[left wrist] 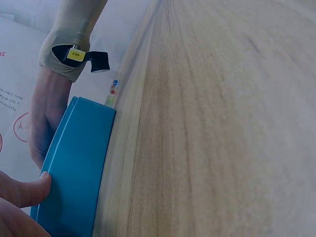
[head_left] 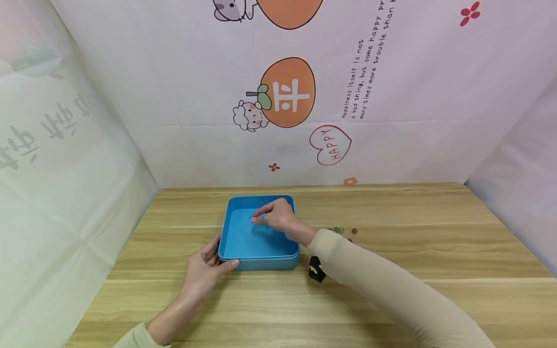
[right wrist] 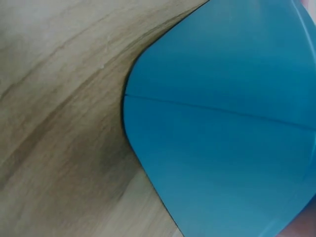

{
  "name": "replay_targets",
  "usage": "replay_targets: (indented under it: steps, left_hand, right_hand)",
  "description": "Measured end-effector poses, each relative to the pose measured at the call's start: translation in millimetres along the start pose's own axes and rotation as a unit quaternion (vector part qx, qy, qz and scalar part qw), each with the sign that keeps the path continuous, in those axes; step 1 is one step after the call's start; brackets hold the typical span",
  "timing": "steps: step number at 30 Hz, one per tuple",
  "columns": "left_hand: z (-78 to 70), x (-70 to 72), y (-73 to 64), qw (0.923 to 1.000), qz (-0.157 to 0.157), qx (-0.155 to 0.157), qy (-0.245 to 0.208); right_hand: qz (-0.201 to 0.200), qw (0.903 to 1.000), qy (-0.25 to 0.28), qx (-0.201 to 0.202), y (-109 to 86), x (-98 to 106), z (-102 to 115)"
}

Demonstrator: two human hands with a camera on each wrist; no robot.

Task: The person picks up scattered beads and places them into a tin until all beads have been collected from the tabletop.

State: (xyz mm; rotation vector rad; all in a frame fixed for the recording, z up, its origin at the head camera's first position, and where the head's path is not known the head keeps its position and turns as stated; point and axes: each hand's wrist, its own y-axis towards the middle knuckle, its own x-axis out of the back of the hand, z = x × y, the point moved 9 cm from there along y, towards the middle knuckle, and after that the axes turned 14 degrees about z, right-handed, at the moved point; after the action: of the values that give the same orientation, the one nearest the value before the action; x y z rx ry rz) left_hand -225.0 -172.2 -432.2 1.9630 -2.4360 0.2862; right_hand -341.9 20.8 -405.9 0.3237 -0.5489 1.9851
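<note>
A shallow blue open-topped box (head_left: 258, 263) sits on the wooden table. My left hand (head_left: 202, 270) grips its near left corner, thumb on the front wall and fingers along the left side. In the left wrist view the thumb (left wrist: 37, 190) presses against the box wall (left wrist: 74, 168). My right hand (head_left: 280, 215) reaches over the right side into the box, thumb and index finger pinching a small dark piece (head_left: 252, 218) above the floor of the box. That piece is mostly hidden by the fingertips. The right wrist view shows the box's outer wall (right wrist: 212, 148) close up.
Several small round pieces (head_left: 354, 231) lie on the table (head_left: 391, 212) right of the box, some partly behind the right sleeve (head_left: 374, 275). A black device (head_left: 316, 270) hangs at the right wrist. A printed white cloth (head_left: 196, 154) stands behind the table.
</note>
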Motion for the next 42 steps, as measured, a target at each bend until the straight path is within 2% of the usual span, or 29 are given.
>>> replay_targets:
  steps: [26,30,38,42]
  left_hand:
    - [0.0,-0.8,1.1,1.0,0.005,-0.002,0.0]
    - [1.4,-1.1,1.2,1.0,0.003,0.002,-0.002]
    - [-0.3,-0.9,0.0,1.0,-0.002,0.001,-0.003]
    - [-0.1,0.1,0.2,1.0,-0.004,0.0,0.0]
  right_hand:
    - [-0.017,0.9997,-0.016,-0.008,3.5,-1.9,-0.4]
    - [-0.015,0.9997,-0.013,0.014,-4.5,2.7,9.8]
    - [0.011,0.9974,0.006,0.07,-34.3,17.1,35.7]
    - [0.021,0.9963,0.0,0.083,-49.6,27.9,38.7]
